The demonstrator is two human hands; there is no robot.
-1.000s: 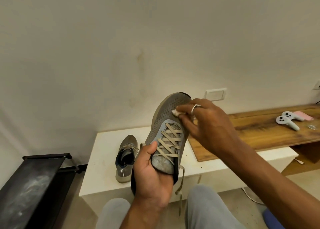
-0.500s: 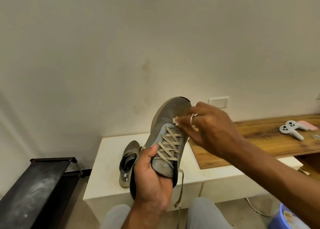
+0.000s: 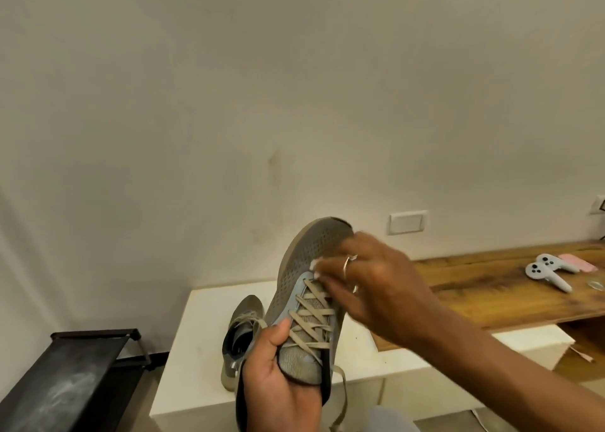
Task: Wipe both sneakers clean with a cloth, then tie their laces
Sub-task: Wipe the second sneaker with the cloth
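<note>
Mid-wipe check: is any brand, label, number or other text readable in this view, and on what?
None can be read.
Held sneaker, gripped by the left hand: no logo or label legible.
Second sneaker on the white bench: pale mark near its heel, too small to read.
Cloth pinched by the right hand: blurred, no print seen.
Wall plate, white controllers: no lettering legible.
</note>
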